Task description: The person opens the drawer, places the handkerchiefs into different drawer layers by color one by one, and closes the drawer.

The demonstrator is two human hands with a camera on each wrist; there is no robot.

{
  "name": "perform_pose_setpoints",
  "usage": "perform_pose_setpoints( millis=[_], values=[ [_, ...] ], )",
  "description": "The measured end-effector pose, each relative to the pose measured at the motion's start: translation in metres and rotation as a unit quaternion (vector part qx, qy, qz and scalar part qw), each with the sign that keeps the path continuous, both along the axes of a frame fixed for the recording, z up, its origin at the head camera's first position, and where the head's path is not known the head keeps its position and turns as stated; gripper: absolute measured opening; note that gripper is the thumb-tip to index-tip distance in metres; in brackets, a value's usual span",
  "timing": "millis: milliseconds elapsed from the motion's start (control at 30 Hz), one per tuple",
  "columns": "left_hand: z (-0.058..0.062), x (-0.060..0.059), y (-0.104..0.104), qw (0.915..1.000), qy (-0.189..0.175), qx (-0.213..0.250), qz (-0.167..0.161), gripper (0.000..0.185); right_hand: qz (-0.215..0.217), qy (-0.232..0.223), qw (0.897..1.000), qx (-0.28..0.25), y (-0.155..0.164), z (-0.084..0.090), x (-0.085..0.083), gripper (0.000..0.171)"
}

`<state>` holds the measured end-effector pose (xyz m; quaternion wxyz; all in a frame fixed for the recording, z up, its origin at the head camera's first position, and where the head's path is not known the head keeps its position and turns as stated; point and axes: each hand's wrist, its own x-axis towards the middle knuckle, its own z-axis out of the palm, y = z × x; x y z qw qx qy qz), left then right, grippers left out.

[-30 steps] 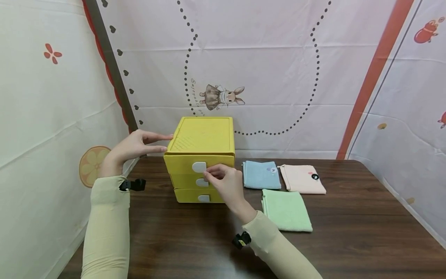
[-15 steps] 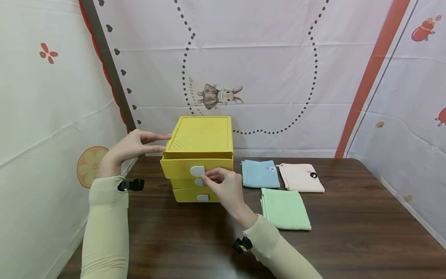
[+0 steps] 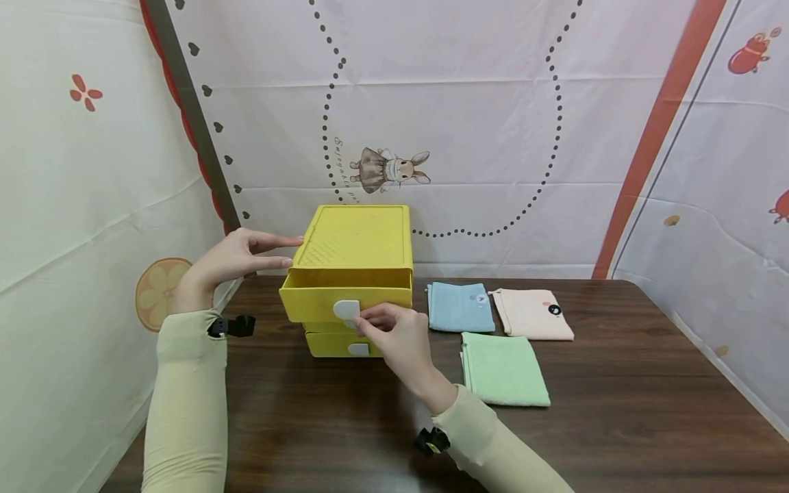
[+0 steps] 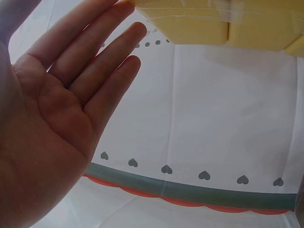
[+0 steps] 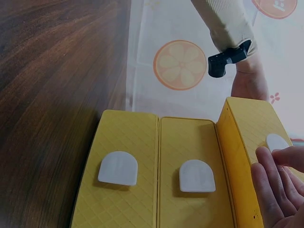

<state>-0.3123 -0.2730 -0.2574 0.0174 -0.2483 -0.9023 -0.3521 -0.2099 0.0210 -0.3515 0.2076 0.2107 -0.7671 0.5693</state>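
The yellow drawer box (image 3: 351, 274) sits on the bench (image 3: 616, 411). Its top drawer (image 3: 345, 298) is pulled out part of the way. The two drawers under it are closed. Three folded cloths (image 3: 502, 332) lie just beside the box, not put away yet. The right hand (image 3: 394, 332) pinches the white handle (image 3: 346, 309). The left hand (image 3: 237, 257) is flat and open, fingers straight, touching the box's side.

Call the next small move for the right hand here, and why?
Probably keep pulling the top drawer out: the right hand pinches its white handle, the drawer shows only a narrow opening, and the left hand braces the yellow drawer box.
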Motion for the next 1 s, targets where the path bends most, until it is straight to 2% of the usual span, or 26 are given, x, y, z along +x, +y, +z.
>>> perform_pose_setpoints(
  millis=[267, 467, 700, 1000],
  values=[
    [0.001, -0.001, 0.0, 0.9999, -0.001, -0.005, 0.011, 0.047, 0.0, 0.001, 1.0, -0.003, 0.001, 0.001, 0.007, 0.008],
    [0.001, -0.001, 0.0, 0.9999, 0.001, -0.01, 0.012, 0.049, 0.016, 0.001, 1.0, -0.018, 0.003, 0.001, 0.012, 0.007],
    [0.001, -0.001, 0.0, 0.9999, -0.001, -0.01, 0.012, 0.048, 0.023, -0.009, 0.999, -0.025, 0.001, 0.022, 0.034, 0.007],
    [0.002, 0.0, 0.0, 0.9999, -0.004, -0.009, 0.01, 0.048, 0.028, 0.003, 0.999, -0.022, 0.002, 0.023, 0.04, 0.007]
  ],
)
